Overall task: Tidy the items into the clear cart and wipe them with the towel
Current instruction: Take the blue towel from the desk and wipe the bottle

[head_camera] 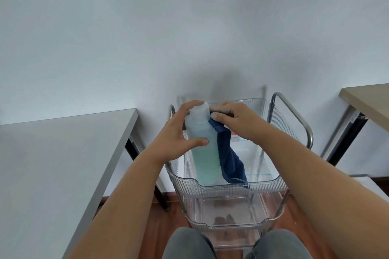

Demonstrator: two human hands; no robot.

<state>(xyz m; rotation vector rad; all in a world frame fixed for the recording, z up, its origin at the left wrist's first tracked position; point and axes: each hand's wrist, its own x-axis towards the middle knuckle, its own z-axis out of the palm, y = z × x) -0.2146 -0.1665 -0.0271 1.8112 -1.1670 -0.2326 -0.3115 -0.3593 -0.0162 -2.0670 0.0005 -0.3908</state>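
A tall translucent bottle [203,149] with pale blue-green liquid and a white cap stands upright in the top tray of the clear cart [229,187]. My left hand [179,134] grips the bottle's upper left side, thumb across its front. My right hand [235,121] presses a dark blue towel [228,153] against the bottle's right shoulder; the towel hangs down into the tray beside the bottle.
A grey table [52,153] stands to the left of the cart, and a light wooden table [370,101] to the right. The cart has metal side handles [294,115] and lower clear trays. A white wall is behind. My knees show at the bottom.
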